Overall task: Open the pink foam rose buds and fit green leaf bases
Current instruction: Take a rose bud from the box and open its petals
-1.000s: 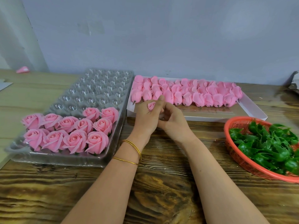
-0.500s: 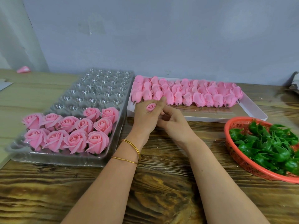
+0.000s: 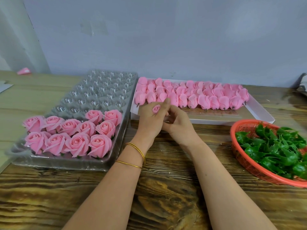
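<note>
Right hand (image 3: 178,125), grasp hidden, dipped below left hand (image 3: 149,121) gripping rose bud (image 3: 156,109) at box (image 3: 216,121) edge.

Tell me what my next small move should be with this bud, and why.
Probably spread the outer petals open with the right hand. The rose bud in the grip of the left hand looks tightly rolled, unlike the opened roses in the clear tray, and the green leaf bases lie untouched in the basket.
</note>
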A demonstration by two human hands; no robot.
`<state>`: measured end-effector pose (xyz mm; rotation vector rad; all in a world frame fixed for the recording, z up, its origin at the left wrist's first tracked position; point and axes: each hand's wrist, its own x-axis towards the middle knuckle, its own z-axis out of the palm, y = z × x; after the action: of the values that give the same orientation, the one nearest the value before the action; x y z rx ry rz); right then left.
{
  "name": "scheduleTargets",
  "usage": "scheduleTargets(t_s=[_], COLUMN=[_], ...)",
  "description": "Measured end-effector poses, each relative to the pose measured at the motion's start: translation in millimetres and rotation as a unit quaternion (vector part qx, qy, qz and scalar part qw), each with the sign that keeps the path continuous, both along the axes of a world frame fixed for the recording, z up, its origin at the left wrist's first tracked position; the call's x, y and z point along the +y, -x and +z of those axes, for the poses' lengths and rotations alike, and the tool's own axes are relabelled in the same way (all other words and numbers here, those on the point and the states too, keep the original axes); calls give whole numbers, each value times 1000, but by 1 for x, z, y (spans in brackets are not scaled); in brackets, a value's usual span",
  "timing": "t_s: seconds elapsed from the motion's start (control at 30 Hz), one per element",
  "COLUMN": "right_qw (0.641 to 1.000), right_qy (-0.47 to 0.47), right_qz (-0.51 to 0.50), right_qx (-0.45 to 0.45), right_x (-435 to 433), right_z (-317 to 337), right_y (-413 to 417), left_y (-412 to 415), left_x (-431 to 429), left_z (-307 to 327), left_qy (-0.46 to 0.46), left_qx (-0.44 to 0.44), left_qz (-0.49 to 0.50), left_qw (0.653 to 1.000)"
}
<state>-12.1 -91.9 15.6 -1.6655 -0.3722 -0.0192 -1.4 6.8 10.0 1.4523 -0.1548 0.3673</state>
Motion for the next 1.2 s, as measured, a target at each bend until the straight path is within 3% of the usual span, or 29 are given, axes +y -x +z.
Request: scheduleTargets(t_s=[1.2], right_qw=[1000], right_qy=[-18], right_qz=[2], right_qx=[13], right_x=[-1], right_z=[2], right_y=[1], left_y=[-1], left_x=[3], left_z=[0], left_qy=[7], left_qx=[-5], left_qz=[-7], left_qw=[1000])
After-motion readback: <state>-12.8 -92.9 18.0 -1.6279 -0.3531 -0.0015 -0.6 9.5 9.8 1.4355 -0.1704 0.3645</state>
